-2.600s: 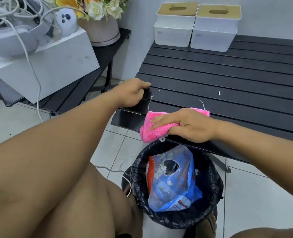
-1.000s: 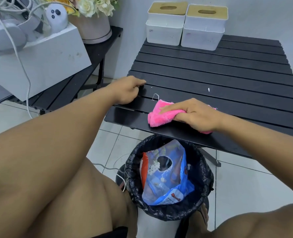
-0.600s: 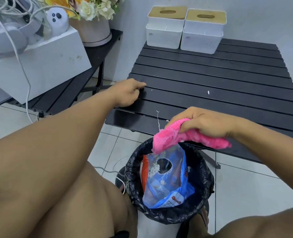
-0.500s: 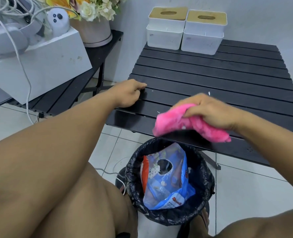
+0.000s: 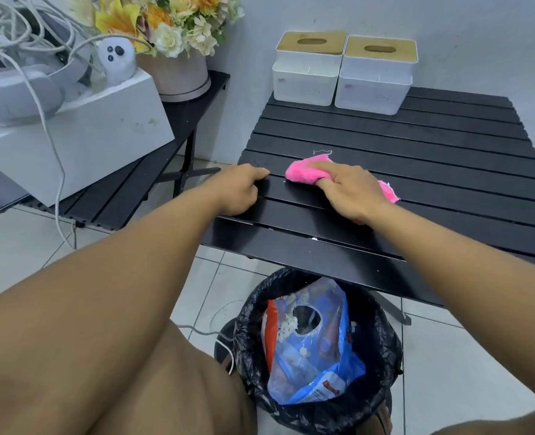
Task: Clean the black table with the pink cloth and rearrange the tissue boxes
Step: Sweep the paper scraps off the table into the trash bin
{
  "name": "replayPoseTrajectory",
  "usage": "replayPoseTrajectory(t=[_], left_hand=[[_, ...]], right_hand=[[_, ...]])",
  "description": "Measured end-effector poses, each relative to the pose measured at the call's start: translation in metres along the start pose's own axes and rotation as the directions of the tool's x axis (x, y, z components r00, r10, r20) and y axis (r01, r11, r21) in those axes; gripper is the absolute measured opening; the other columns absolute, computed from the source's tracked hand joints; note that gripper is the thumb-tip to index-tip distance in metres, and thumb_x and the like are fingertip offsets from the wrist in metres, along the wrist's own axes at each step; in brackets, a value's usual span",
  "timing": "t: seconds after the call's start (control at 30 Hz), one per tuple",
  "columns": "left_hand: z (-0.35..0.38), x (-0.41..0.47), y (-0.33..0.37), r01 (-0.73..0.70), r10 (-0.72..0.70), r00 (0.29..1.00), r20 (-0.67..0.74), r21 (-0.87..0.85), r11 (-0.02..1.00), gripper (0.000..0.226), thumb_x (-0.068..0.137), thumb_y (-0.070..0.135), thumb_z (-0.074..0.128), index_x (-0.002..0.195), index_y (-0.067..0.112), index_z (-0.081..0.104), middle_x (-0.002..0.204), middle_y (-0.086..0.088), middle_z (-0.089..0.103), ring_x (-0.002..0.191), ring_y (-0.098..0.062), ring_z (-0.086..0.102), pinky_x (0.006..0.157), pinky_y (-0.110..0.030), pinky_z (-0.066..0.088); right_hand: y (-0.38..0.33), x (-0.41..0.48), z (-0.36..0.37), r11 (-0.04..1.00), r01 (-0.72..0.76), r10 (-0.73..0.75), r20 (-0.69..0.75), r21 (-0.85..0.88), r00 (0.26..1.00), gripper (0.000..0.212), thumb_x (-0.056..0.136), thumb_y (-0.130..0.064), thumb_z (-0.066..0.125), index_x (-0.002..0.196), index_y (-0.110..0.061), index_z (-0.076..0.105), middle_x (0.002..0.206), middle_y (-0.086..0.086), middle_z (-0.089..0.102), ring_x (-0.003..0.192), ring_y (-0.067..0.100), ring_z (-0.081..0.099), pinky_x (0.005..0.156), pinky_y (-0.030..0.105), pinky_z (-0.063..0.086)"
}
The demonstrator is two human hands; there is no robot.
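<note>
The black slatted table (image 5: 423, 142) fills the right half of the view. My right hand (image 5: 349, 191) presses the bunched pink cloth (image 5: 302, 171) onto the table's front-left part, with fingers curled into the cloth. My left hand (image 5: 238, 191) sits at the table's left edge, its curled fingers hooked over a slat. Two white tissue boxes with wooden lids, the left box (image 5: 307, 73) and the right box (image 5: 374, 80), stand side by side at the far edge against the wall. A white thread (image 5: 322, 151) lies just beyond the cloth.
A bin lined with a black bag (image 5: 247, 337) stands under the table's near edge and holds a blue plastic bag (image 5: 310, 362). To the left, a second black table (image 5: 178, 117) carries a white box (image 5: 81, 136) with cables and a flower pot (image 5: 181, 76).
My right hand lifted the cloth off the near edge above the bin, then set it down farther in on the table. My left hand stayed at the table's edge.
</note>
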State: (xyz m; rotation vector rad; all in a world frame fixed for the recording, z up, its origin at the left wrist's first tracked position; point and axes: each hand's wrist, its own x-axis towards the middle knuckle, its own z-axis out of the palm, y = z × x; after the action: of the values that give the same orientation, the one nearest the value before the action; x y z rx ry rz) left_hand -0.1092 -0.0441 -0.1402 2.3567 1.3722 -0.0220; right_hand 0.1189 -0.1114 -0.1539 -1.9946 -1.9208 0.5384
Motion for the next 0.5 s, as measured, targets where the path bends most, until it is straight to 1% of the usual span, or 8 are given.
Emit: replayPoseTrajectory(t=[0.1,0.2,0.27,0.3,0.33,0.4,0.47,0.5], left_hand=[[-0.001,0.002,-0.003,0.005,-0.005,1.000,-0.009,-0.003,1.000,0.057,0.091,0.002,0.037,0.143,0.018,0.050,0.144,-0.010,0.054,0.133,-0.031,0.047,0.111,-0.039,0.038],[-0.002,0.001,-0.002,-0.005,0.005,1.000,-0.008,-0.006,1.000,0.055,0.090,0.001,0.037,0.141,0.015,0.052,0.142,-0.011,0.056,0.130,-0.032,0.048,0.109,-0.038,0.040],[-0.003,-0.001,0.001,-0.007,0.007,1.000,-0.011,-0.014,1.000,0.052,0.090,0.000,0.037,0.138,0.013,0.054,0.139,-0.012,0.057,0.127,-0.033,0.050,0.106,-0.038,0.041],[-0.002,-0.002,0.001,-0.007,0.006,1.000,-0.010,-0.022,1.000,0.051,0.090,0.001,0.037,0.136,0.012,0.055,0.137,-0.013,0.058,0.126,-0.034,0.051,0.105,-0.039,0.042],[-0.002,-0.002,0.002,-0.002,0.002,1.000,-0.008,-0.026,1.000,0.049,0.090,0.001,0.037,0.135,0.011,0.056,0.136,-0.013,0.059,0.124,-0.034,0.051,0.104,-0.039,0.043],[-0.002,-0.003,0.002,0.004,-0.004,1.000,-0.004,-0.020,1.000,0.048,0.090,0.002,0.037,0.133,0.010,0.056,0.134,-0.014,0.060,0.124,-0.035,0.052,0.103,-0.041,0.044],[-0.002,-0.003,0.004,0.006,-0.006,1.000,-0.003,-0.021,1.000,0.045,0.088,0.003,0.037,0.128,0.009,0.058,0.130,-0.015,0.062,0.122,-0.036,0.053,0.102,-0.044,0.045],[-0.002,-0.004,0.005,0.001,-0.001,1.000,-0.001,-0.022,1.000,0.043,0.088,0.003,0.037,0.125,0.008,0.058,0.128,-0.016,0.062,0.121,-0.036,0.053,0.101,-0.045,0.045]], right_hand=[[0.002,-0.015,-0.001,0.992,0.108,-0.114,0.082,0.064,0.990,0.039,0.099,-0.034,0.045,0.132,-0.053,0.054,0.137,-0.013,0.060,0.126,0.023,0.054,0.106,0.041,0.039],[0.002,-0.046,0.001,0.975,0.214,-0.223,0.171,0.066,0.960,0.040,0.099,-0.031,0.048,0.134,-0.050,0.054,0.136,-0.024,0.056,0.126,0.014,0.055,0.110,0.039,0.037],[-0.002,-0.065,0.000,0.973,0.222,-0.230,0.207,0.060,0.951,0.040,0.100,-0.029,0.049,0.133,-0.050,0.054,0.119,-0.038,0.061,0.109,0.002,0.061,0.107,0.033,0.039],[-0.004,-0.073,0.001,0.974,0.218,-0.226,0.223,0.060,0.948,0.040,0.099,-0.031,0.049,0.133,-0.051,0.054,0.111,-0.041,0.062,0.101,-0.002,0.061,0.105,0.031,0.040],[-0.006,-0.081,0.001,0.973,0.221,-0.229,0.239,0.061,0.944,0.039,0.098,-0.036,0.047,0.133,-0.052,0.053,0.115,-0.039,0.061,0.104,-0.002,0.061,0.106,0.032,0.041],[-0.009,-0.096,0.003,0.970,0.238,-0.241,0.280,0.047,0.929,0.042,0.094,-0.046,0.041,0.134,-0.055,0.050,0.130,-0.031,0.058,0.119,0.002,0.057,0.107,0.034,0.041],[-0.012,-0.109,0.002,0.965,0.258,-0.258,0.310,0.043,0.915,0.041,0.093,-0.045,0.042,0.132,-0.055,0.051,0.131,-0.033,0.056,0.121,0.001,0.056,0.107,0.032,0.041],[-0.016,-0.113,-0.002,0.966,0.245,-0.259,0.322,0.086,0.911,0.038,0.094,-0.038,0.046,0.128,-0.051,0.057,0.127,-0.032,0.060,0.117,0.001,0.058,0.104,0.031,0.043]])
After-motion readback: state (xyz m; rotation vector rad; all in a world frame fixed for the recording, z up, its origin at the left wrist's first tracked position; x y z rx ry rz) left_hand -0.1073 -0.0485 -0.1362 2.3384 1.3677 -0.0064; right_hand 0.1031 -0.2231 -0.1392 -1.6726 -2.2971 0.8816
